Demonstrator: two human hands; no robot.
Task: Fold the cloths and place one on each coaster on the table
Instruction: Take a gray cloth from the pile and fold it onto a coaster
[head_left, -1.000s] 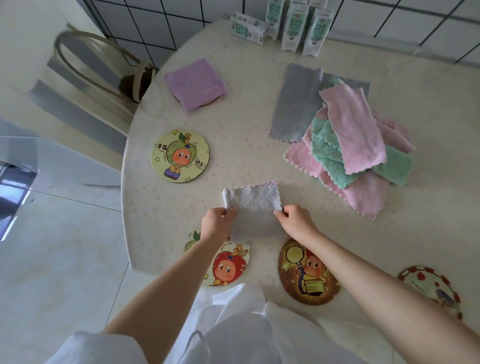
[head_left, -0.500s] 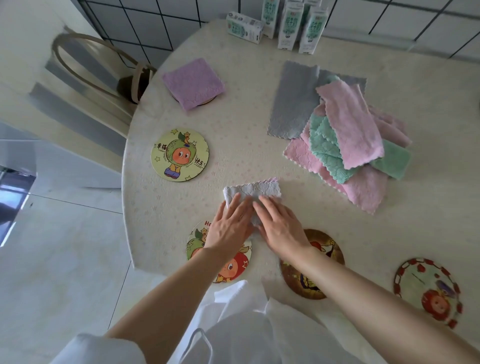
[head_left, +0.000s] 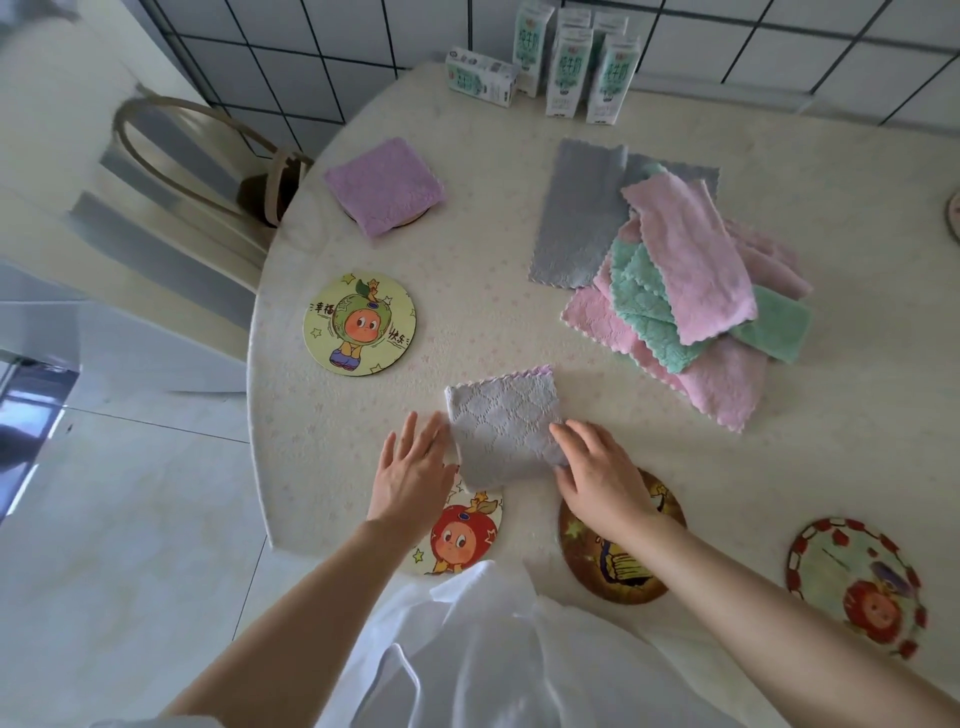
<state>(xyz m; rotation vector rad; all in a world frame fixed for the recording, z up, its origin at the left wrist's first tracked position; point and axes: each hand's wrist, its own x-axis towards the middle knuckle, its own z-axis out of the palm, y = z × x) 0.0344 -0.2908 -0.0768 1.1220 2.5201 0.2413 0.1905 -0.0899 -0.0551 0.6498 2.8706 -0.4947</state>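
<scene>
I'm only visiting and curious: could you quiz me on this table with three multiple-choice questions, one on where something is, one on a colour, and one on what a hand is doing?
1. Where does the folded purple cloth lie?
A) in a basket
B) on a coaster
C) under a plate

2. What colour is the topmost unfolded cloth?
A) yellow
B) black
C) pink

3. How is the left hand?
A) open, flat on the table
B) clenched in a fist
C) holding a cup

Answers:
1 B, a brown rim peeks out from under it.
2 C, it is pink and lies over a green cloth.
3 A, its fingers are spread and straight.
</scene>
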